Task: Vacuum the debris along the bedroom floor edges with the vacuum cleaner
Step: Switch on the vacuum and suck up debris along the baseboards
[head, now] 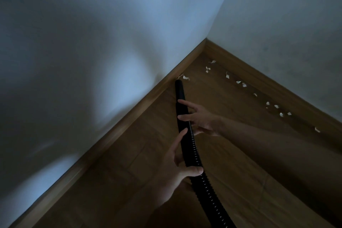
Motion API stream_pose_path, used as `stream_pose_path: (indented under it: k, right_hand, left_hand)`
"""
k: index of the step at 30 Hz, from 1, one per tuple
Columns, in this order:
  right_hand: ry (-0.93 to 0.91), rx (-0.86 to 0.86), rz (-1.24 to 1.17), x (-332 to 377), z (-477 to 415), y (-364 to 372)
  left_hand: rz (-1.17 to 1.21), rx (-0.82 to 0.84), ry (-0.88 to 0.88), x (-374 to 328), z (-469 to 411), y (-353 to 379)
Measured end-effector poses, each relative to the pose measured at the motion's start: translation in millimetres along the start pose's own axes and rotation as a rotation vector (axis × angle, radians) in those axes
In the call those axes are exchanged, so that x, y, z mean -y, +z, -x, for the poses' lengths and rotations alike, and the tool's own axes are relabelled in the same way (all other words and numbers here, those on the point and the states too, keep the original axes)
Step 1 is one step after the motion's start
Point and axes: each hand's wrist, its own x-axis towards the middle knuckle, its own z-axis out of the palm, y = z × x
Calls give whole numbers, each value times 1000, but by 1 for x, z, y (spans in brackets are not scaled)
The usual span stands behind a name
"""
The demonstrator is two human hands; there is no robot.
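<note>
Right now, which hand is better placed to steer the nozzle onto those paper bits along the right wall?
The right hand. It rests on the rigid nozzle nearest the tip, on the side facing the scraps. The left hand holds the ribbed hose farther back and best just feeds slack.

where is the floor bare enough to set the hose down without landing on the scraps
Bare wooden floor lies between the left baseboard and the hose, and below the right forearm. Crowded: white scraps trail along the right baseboard into the corner, two lying just past the nozzle tip.
</note>
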Motion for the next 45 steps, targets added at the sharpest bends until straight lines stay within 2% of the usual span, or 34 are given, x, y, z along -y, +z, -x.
stream_pose_path:
  k: [27,34,45]
  right_hand:
    - [67,-79,74,19,1,-21]
    - [19,-68,-133,5,1,-51]
    - [-63,-152,-242,11,-16,-69]
  left_hand:
    - [57,57,-105,-25,-23,16]
    - [58,83,-199,-45,-36,28]
    - [-10,70,-231,-70,-67,37]
